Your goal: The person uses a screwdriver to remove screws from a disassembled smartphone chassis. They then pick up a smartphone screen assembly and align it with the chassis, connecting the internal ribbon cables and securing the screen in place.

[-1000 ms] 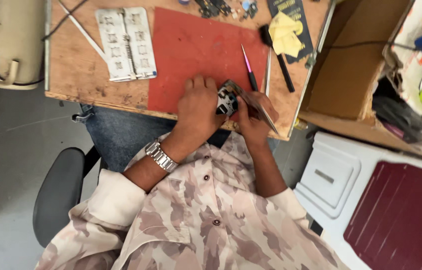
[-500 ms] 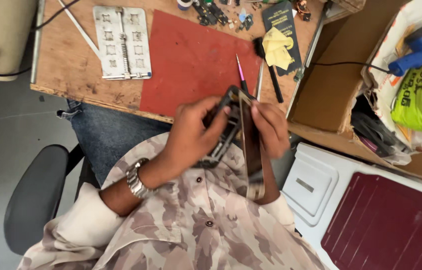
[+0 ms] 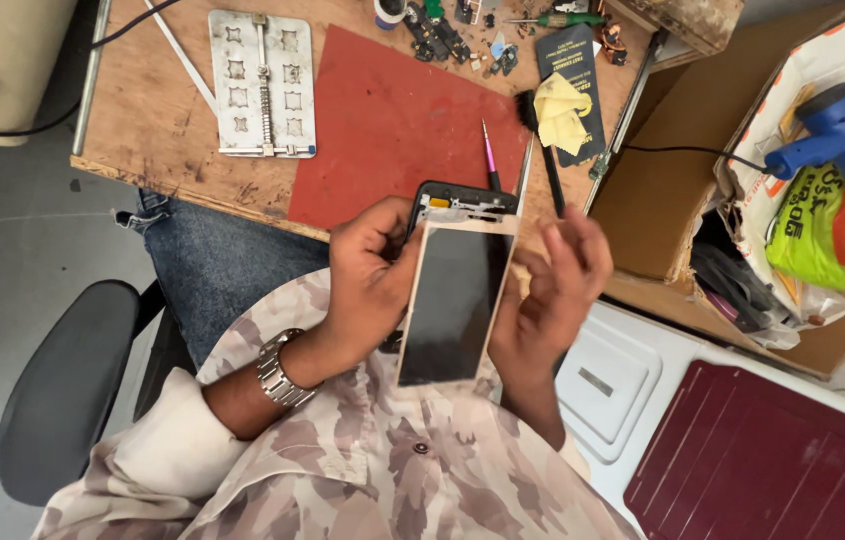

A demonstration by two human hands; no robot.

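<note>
The left hand grips the left edge of a flat rectangular phone screen panel with a pale frame and dark glass, fingers curled around its side. The right hand supports the right edge with fingers partly spread; whether its thumb presses on the panel cannot be told. The panel is held in the air above the lap, in front of the near edge of the wooden counter. Behind its upper end sits a black phone body with exposed inner parts, slightly offset from the panel.

Risks, as judged from this position:
- The panel is held only by its edges over the lap. A slip of either hand would drop it.
- If a flex cable joins the panel and the body, pulling them apart could tear it; no cable is visible.
- Uneven pressure could crack the glass.

On the counter lie a red rectangular work mat, a pink-handled pointed tool, a black brush, a yellow cloth and a metal clamping plate. Small parts near the far edge could scatter if knocked.
</note>
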